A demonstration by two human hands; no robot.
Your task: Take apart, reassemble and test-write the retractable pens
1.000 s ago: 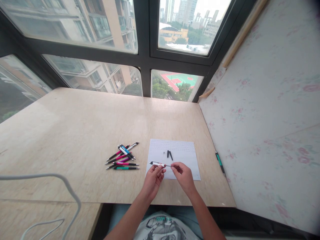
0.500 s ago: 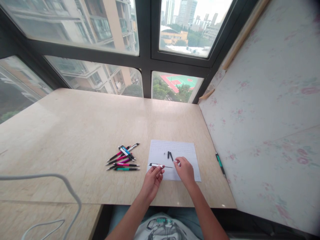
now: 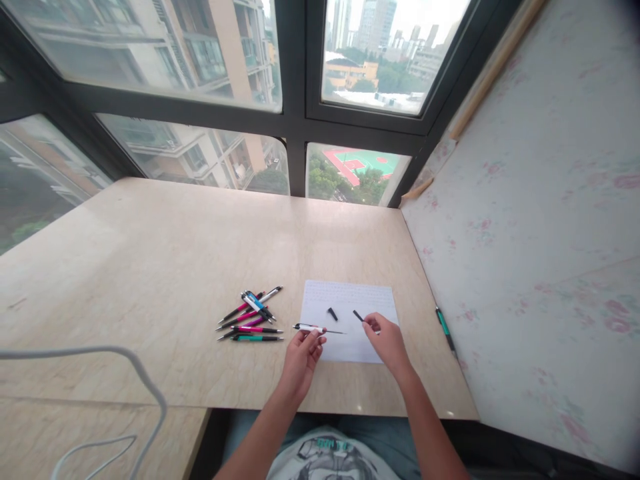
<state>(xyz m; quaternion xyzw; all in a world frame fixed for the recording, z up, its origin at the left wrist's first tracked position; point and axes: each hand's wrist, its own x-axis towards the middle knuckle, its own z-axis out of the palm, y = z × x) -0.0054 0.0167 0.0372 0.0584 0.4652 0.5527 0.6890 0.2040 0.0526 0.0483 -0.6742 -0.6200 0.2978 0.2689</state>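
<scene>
My left hand (image 3: 301, 353) pinches a white-and-black pen barrel (image 3: 310, 328) with its thin refill sticking out to the right, over the left edge of a white sheet of paper (image 3: 350, 300). My right hand (image 3: 386, 339) is closed on a small black pen piece (image 3: 358, 315), held just above the paper's right half. Another small black part (image 3: 333, 313) lies on the paper between my hands.
A pile of several pens (image 3: 250, 317), pink, blue and green, lies left of the paper on the beige tabletop (image 3: 175, 253). A green pen (image 3: 444, 328) rests at the table's right edge by the floral wall. A white cable (image 3: 125, 373) loops at the lower left.
My right hand let go of the refill tip, reached to the two black parts and lifted one off to the right. The other part now lies askew. My left hand kept hold of the barrel.
</scene>
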